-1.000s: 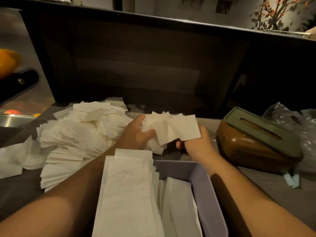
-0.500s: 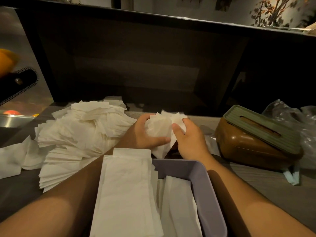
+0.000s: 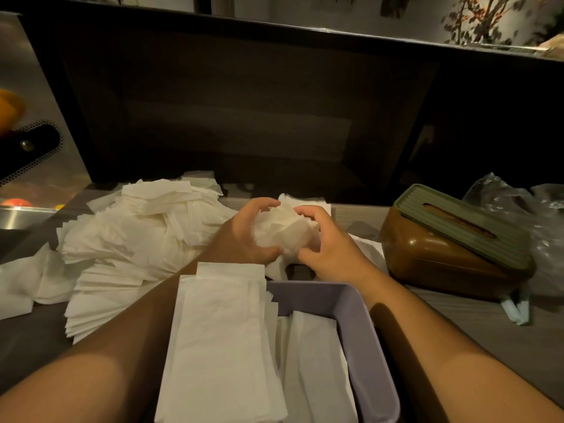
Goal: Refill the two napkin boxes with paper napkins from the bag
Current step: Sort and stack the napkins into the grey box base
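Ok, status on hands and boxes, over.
Both hands, left hand and right hand, grip one crumpled napkin wad. Purple box open, part filled. Brown box lidded. Nothing blocking.

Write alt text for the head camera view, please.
Two bare hands, left hand and right hand, squeeze a crumpled wad of napkins above an open lilac napkin box. Loose napkin pile lies left; a closed brown napkin box right.

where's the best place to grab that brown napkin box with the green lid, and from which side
Probably the brown napkin box is best held by its rounded brown body, below the green lid, fingers spanning its long sides from above. The box sits tilted and the slotted lid may lift off. Both the left hand and right hand hold a crumpled napkin wad.
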Tool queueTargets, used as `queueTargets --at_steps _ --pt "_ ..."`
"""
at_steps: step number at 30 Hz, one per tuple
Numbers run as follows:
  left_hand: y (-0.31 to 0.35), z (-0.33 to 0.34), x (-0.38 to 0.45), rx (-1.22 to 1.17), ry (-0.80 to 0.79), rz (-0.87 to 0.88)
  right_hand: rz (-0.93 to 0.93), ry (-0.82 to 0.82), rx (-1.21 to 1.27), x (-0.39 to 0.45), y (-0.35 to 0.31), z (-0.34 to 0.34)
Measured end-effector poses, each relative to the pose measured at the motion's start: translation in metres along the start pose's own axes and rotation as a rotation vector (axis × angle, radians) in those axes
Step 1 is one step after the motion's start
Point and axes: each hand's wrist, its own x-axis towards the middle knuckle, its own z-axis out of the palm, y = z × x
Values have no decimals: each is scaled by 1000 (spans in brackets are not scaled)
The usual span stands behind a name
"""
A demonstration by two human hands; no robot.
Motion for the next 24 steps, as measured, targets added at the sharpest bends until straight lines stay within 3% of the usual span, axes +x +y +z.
queueTargets --at_steps 6,13,14,16,18,19,21,24 --pt "1 1 -5 -48 -98 27 -107 86 -134 -2 -3 -4" --pt "-5 4 0 -6 -144 105 -118 -14 -153 0 -1 -4" --pt "-3 4 -1 -3 -114 126 -101 10 -148 0 -1 -4" --pt "0 5 0 63 96 224 -71 112 -87 2 -2 -4" --pt "1 0 0 117 376 280 -39 313 -18 4 -6 -4" --pt "5 -3 -1 92 437 245 -31 427 10 6 -7 -5" --pt "11 -6 -3 9 311 201 -53 583 61 8 -10 -5" --pt "23 12 -10 -219 -119 -37 -135 577 -9 4 -10 -2"
